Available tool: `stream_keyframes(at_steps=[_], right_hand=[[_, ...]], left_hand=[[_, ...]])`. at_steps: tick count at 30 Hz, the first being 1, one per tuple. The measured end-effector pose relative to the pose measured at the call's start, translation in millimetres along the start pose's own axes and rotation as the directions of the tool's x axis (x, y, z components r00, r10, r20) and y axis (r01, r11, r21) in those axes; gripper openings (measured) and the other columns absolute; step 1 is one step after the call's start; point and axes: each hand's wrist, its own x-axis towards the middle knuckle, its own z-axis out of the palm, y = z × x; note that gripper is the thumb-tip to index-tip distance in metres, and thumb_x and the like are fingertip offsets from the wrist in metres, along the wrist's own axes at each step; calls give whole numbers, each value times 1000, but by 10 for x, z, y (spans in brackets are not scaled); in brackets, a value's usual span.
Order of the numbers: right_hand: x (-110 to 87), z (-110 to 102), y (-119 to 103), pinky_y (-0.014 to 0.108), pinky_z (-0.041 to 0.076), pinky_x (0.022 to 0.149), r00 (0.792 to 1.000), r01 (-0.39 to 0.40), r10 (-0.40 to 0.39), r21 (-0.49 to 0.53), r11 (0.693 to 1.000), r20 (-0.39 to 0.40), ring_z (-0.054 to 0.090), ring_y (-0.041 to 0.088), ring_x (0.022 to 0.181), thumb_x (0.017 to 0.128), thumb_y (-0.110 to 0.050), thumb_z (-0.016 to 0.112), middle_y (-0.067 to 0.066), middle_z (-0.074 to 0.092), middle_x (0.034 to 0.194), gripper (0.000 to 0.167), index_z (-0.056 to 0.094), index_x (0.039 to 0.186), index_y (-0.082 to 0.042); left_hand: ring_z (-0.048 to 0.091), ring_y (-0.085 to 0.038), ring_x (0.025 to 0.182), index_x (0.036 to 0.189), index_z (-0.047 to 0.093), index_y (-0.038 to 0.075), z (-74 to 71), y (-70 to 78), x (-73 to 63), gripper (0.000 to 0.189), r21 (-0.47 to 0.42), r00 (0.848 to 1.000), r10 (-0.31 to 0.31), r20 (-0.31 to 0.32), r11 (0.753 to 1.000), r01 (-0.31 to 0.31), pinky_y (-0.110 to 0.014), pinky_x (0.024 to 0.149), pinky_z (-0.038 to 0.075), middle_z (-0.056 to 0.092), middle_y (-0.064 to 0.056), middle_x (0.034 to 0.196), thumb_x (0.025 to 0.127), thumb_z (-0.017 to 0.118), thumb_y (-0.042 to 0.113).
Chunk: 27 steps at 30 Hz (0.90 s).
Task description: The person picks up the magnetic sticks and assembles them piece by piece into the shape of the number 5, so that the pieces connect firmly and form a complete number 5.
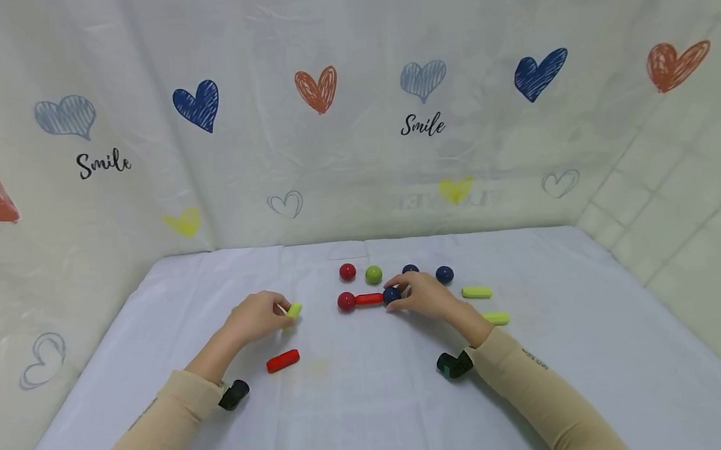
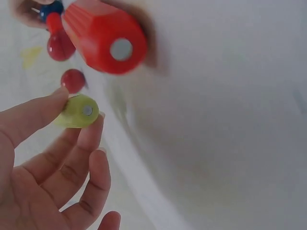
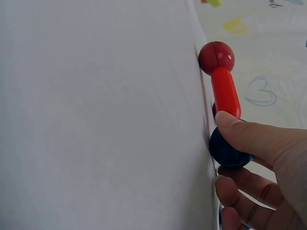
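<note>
My left hand pinches a yellow-green magnetic rod between thumb and fingers, with a silvery disc showing on the rod's end. On the table below it lies a red rod, large in the left wrist view. My right hand grips a dark blue ball with thumb and fingers. That ball sits at the right end of another red rod, whose left end joins a red ball. The three form one straight piece, lying left to right in the head view.
Behind the joined piece sit a loose red ball, a green ball and two blue balls, one beyond the right hand and one partly hidden by it. Two yellow-green rods lie to the right. A printed curtain hangs behind the white table.
</note>
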Motion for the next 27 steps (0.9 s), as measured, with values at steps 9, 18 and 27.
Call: stream_keyframes(at_steps=[9,18,27], right_hand=[[-24,-10,-21,31,53,75,1000,-19,19,13,1000,-8,62,18,87,86,-23,85,4,69,104,44,72,127,-12],[-8,-9,-23,32,53,75,1000,-12,12,1,1000,-3,62,18,86,87,-23,85,5,70,105,45,71,127,-12],[-7,-3,-23,32,53,77,1000,-20,20,-1,1000,3,62,18,87,87,-24,85,5,69,104,44,72,127,-12]], left_hand=[[61,-22,86,114,73,4,57,174,55,33,-63,998,-42,48,997,45,-37,74,51,70,-4,97,89,80,25],[60,-23,87,112,73,4,154,290,98,31,-95,996,-44,75,994,51,-37,76,50,70,-5,96,88,81,23],[59,-22,82,110,73,5,230,402,143,32,-110,991,-76,107,990,87,-34,71,46,68,-2,88,87,82,25]])
